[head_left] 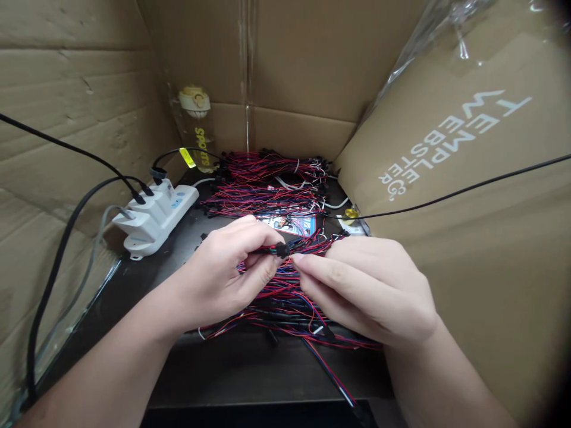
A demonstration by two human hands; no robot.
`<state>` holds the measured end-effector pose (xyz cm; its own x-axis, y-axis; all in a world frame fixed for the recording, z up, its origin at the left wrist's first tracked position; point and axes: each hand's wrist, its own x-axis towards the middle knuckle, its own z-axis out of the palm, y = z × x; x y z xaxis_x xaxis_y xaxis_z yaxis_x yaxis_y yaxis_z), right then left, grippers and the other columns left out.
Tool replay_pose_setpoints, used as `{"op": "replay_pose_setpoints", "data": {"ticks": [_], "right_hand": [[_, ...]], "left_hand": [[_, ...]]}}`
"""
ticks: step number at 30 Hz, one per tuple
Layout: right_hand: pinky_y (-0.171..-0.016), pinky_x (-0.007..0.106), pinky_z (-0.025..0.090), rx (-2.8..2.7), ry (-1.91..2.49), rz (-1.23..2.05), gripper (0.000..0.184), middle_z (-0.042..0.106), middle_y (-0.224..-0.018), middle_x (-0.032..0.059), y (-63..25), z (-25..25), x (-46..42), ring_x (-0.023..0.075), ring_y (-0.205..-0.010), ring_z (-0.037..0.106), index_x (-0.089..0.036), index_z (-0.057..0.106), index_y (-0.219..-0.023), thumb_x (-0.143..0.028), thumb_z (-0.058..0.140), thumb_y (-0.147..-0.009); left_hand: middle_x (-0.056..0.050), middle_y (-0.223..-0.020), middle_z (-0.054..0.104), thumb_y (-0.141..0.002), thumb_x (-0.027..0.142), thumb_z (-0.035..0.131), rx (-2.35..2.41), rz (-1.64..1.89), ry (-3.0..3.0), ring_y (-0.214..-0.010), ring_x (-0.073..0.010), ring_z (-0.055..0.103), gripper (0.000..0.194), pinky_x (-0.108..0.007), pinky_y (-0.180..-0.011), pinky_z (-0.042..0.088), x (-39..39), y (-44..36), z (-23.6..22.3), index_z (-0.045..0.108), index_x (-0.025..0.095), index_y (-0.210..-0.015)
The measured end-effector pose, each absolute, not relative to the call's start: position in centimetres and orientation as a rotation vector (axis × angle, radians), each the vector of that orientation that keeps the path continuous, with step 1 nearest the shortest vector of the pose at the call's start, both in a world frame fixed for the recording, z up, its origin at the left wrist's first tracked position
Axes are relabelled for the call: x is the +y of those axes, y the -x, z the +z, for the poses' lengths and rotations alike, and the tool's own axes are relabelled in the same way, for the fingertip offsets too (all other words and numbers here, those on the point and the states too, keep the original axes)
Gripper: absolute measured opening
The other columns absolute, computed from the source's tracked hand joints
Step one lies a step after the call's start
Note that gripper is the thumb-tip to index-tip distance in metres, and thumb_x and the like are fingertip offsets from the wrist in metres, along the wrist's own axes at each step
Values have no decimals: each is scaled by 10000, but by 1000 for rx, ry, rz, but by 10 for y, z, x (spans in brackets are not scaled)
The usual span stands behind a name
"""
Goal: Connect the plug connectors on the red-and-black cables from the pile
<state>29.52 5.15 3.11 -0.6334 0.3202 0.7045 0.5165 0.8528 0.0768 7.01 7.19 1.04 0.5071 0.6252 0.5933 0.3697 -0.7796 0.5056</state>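
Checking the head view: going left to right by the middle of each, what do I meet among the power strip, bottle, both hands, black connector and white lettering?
White power strip, bottle, left hand, black connector, right hand, white lettering on the cardboard.

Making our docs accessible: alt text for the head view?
The left hand grips a small black connector; the right hand is close beside it. Bundles of mostly red and black wires lie under and behind them on a dark table, with a white power strip at picture left and cardboard walls around.
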Motion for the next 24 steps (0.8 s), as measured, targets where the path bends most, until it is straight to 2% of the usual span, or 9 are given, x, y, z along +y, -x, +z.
{"op": "replay_pose_setpoints", "data": {"ticks": [8, 17, 24], "right_hand": [[-534, 278, 438, -2301, 621, -335, 61, 636, -614, -21, -294, 33, 51, 100, -526, 545, -155, 685, -930, -94, 688, -935], [-508, 237, 483, -2089, 660, 61, 139, 570, -543, -75, -288, 25, 48, 75, -443, 481, -190, 727, -935, -62, 718, -882], [-468, 218, 424, -2060, 647, 60, 127, 503, -537, -88, -286, 22, 50, 55, -444, 434, -192, 715, -897, -67, 724, -875]], "left_hand": [[7, -756, 593, -950, 112, 585, 884, 1167, -2406, -703, -113, 522, 92, -258, -640, 407, 72, -71, 9, 640, 164, -897], [12, -775, 585, -955, 120, 603, 735, 1172, -2213, -719, -109, 515, 100, -249, -664, 421, 69, -69, 14, 633, 183, -883], [0, -784, 591, -967, 154, 597, 753, 1151, -2161, -706, -112, 525, 99, -246, -637, 425, 69, -68, 14, 633, 176, -878]]}}
